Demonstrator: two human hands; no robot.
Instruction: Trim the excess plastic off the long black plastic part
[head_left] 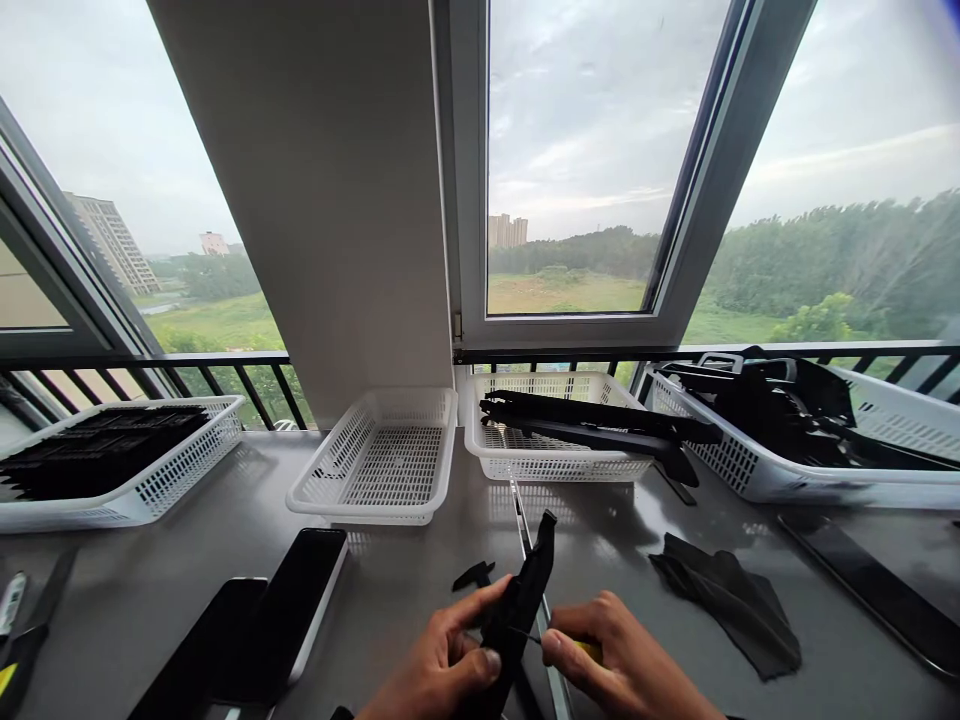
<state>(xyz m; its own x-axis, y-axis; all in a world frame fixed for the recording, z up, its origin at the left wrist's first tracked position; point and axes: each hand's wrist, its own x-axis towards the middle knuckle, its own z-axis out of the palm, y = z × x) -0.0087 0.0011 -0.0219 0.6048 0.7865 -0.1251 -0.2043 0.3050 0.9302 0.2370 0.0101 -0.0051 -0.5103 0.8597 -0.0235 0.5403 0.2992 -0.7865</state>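
Note:
My left hand (pixel 442 660) is closed around a long black plastic part (pixel 521 600), held upright and tilted at the bottom centre. My right hand (pixel 619 660) pinches a small tool with a yellow handle (pixel 589 650); its thin tip touches the black part. A small black clip (pixel 472 575) lies on the grey table (pixel 187 560) just behind my left hand. A thin metal strip (pixel 525 525) runs under the held part toward the middle basket.
Four white baskets stand along the window: far left one (pixel 150 480) with black parts, an empty one (pixel 382 460), one (pixel 540 460) with long black arms, right one (pixel 750 470) piled with black parts. Two phones (pixel 262 620) lie left. A black cloth (pixel 731 595) lies right.

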